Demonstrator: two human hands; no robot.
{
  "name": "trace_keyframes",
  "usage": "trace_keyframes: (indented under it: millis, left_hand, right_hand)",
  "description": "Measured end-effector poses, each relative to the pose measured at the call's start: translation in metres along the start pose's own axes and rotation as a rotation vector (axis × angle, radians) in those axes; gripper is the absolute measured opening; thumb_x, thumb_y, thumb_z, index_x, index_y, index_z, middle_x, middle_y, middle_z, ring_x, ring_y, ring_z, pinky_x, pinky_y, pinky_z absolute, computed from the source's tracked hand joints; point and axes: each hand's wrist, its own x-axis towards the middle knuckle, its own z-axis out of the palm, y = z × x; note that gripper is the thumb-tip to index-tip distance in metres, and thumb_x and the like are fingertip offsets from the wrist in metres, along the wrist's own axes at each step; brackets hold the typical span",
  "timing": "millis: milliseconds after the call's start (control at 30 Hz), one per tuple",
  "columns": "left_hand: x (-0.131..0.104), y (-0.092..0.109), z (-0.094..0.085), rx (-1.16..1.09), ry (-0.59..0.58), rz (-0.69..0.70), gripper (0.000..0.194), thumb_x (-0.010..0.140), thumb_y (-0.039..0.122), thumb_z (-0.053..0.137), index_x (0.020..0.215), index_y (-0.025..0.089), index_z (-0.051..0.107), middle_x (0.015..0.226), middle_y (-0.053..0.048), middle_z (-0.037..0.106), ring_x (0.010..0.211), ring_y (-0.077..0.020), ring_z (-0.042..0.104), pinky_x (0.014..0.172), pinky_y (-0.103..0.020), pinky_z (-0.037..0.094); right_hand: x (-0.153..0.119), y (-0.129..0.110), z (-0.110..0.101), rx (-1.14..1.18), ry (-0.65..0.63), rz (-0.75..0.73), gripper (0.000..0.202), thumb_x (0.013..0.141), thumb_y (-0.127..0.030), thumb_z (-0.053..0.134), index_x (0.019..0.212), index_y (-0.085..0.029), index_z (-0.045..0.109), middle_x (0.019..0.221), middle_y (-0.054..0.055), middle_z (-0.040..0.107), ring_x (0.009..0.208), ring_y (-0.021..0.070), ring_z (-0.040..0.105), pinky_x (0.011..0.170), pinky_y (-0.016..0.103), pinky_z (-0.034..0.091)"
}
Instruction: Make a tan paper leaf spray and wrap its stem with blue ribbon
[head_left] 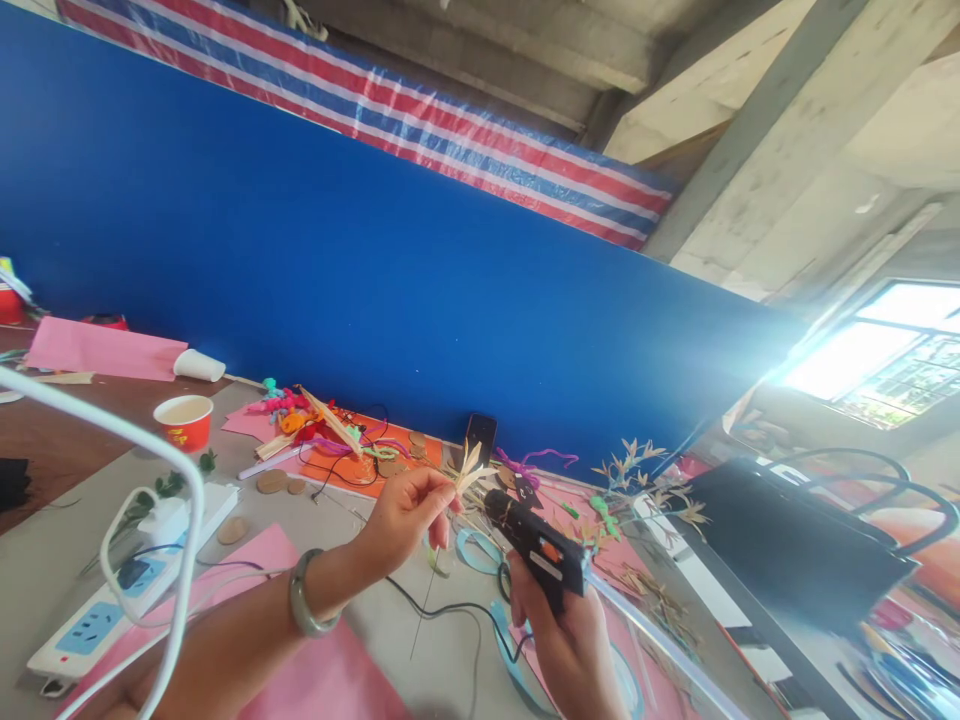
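Note:
Between the pinched fingers of my left hand [409, 515] is a pale straw-coloured flower [470, 470] with pointed petals. A thin dark wire stem [424, 610] hangs down below that hand. My right hand [562, 635] grips a black hot glue gun [540, 545], a clear glue stick [652, 635] jutting from its rear. The gun's nozzle points up and left, close beside the flower; whether they touch I cannot tell. A black cord [450, 607] runs from the gun across the grey table.
At left lie a white power strip [97, 615] and a looping white cable [196, 520]. Behind are a red paper bowl [184, 420], colourful craft pieces [300, 410] and a phone [480, 435] against the blue partition [375, 280]. A black bag [802, 530] stands right, beside dried sprigs [637, 460].

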Motion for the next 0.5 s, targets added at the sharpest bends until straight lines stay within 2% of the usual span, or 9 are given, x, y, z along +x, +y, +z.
trace_keyframes:
  millis: [133, 233, 333, 433, 500]
  left_hand:
    - [0.000, 0.003, -0.002, 0.012, 0.011, -0.001, 0.028, 0.089, 0.038, 0.058, 0.075, 0.014, 0.060, 0.043, 0.003, 0.057, 0.038, -0.0079, 0.050, 0.046, -0.021, 0.041]
    - [0.000, 0.009, -0.002, 0.011, 0.013, 0.004, 0.029, 0.088, 0.040, 0.059, 0.076, 0.014, 0.060, 0.044, 0.003, 0.057, 0.038, -0.0081, 0.050, 0.045, -0.021, 0.040]
    - [0.000, 0.015, -0.001, 0.014, 0.020, 0.019, 0.031, 0.087, 0.042, 0.060, 0.074, 0.014, 0.060, 0.043, 0.003, 0.056, 0.038, -0.0087, 0.051, 0.045, -0.021, 0.040]
    - [0.000, 0.017, -0.001, 0.036, 0.016, 0.022, 0.031, 0.087, 0.042, 0.059, 0.074, 0.014, 0.061, 0.042, 0.003, 0.055, 0.038, -0.0086, 0.049, 0.045, -0.022, 0.040]
    - [-0.001, 0.017, -0.001, 0.045, 0.008, 0.023, 0.031, 0.087, 0.042, 0.059, 0.075, 0.013, 0.062, 0.042, 0.003, 0.055, 0.038, -0.0084, 0.049, 0.045, -0.022, 0.040]
  right_hand:
    - [0.010, 0.007, -0.006, 0.429, -0.090, 0.234, 0.043, 0.080, -0.060, 0.062, 0.087, -0.017, 0.058, 0.047, -0.003, 0.051, 0.040, 0.0122, 0.046, 0.039, 0.023, 0.033]
    - [0.018, 0.031, -0.013, 0.523, -0.126, 0.369, 0.045, 0.070, -0.052, 0.075, 0.093, -0.019, 0.055, 0.051, -0.005, 0.054, 0.039, 0.0118, 0.049, 0.035, 0.020, 0.030]
    - [0.019, 0.063, -0.016, 0.356, -0.093, 0.401, 0.034, 0.068, -0.043, 0.073, 0.083, -0.019, 0.053, 0.055, -0.002, 0.060, 0.039, 0.0123, 0.051, 0.035, 0.021, 0.034]
    - [0.013, 0.094, -0.018, -0.003, -0.138, 0.398, 0.021, 0.070, -0.038, 0.063, 0.076, -0.020, 0.053, 0.049, -0.002, 0.059, 0.040, 0.0150, 0.053, 0.039, 0.024, 0.038]
    - [0.009, 0.111, -0.020, -0.280, -0.215, 0.372, 0.014, 0.075, -0.034, 0.055, 0.074, -0.021, 0.054, 0.049, -0.002, 0.059, 0.043, 0.0166, 0.057, 0.044, 0.025, 0.039]
